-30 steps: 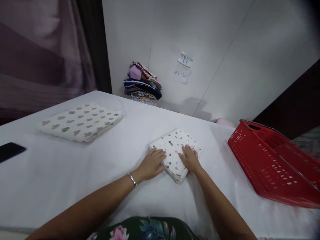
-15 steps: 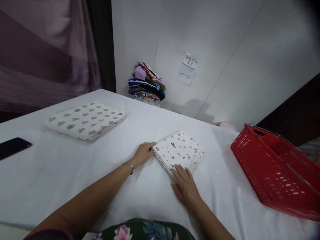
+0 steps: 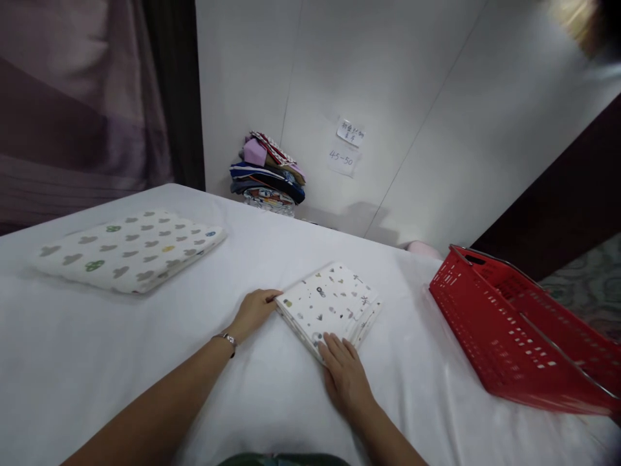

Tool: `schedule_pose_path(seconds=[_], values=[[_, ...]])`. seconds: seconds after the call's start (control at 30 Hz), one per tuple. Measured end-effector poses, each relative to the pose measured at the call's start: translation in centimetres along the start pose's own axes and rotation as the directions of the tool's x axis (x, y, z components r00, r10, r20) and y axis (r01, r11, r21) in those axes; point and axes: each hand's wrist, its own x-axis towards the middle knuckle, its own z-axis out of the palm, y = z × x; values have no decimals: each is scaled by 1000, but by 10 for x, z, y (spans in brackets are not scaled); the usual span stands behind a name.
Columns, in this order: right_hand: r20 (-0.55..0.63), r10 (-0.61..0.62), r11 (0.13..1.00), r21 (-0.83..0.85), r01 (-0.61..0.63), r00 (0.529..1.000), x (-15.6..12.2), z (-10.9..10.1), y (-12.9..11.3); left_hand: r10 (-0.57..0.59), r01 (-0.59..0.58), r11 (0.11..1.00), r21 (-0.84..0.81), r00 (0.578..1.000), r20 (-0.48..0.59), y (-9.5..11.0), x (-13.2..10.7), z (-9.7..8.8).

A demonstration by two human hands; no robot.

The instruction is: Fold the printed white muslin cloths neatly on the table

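Note:
A folded white cloth (image 3: pixel 334 301) with small printed motifs lies on the white-covered table, its layers showing along the near edges. My left hand (image 3: pixel 255 312) is at its left corner, fingers closed on the folded edge; a bracelet circles that wrist. Fingers stretched out, my right hand (image 3: pixel 344 372) rests flat on the near corner, with the thumb down by the side. Farther left lies a larger folded white cloth (image 3: pixel 133 249) with grey cloud shapes and a few coloured ones, apart from both hands.
A red perforated basket (image 3: pixel 495 336) with metal handles stands at the right of the table (image 3: pixel 194 382). Beyond the far edge, a stack of folded fabrics (image 3: pixel 266 171) leans by the white wall, which bears two paper notes (image 3: pixel 345 145). A purple curtain (image 3: pixel 72 110) hangs at left.
The view has shifted, so everything sits a little farther left, and the phone at the left edge has gone out of sight. Both hands keep their places on the cloth.

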Motion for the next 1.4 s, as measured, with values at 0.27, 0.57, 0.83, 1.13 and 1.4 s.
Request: schedule_pose_path(seconds=[0.27,0.57,0.83,1.13,1.4], values=[[-9,11,1000,28,-10,1000,1,-2,-2,299,-302,929,216,953,47,36,-13,-2],[67,47,998,28,-49,997,3,-14,-7,383,-415,801,432,909,162,23,-13,34],[102,65,997,31,-69,993,6,-16,-8,390,-413,739,533,906,161,55,-15,34],[203,74,985,140,-104,976,12,-36,-8,522,-552,729,405,831,193,44,-23,55],[22,250,960,124,-251,968,56,-42,20,396,-457,784,421,890,227,75,-6,42]])
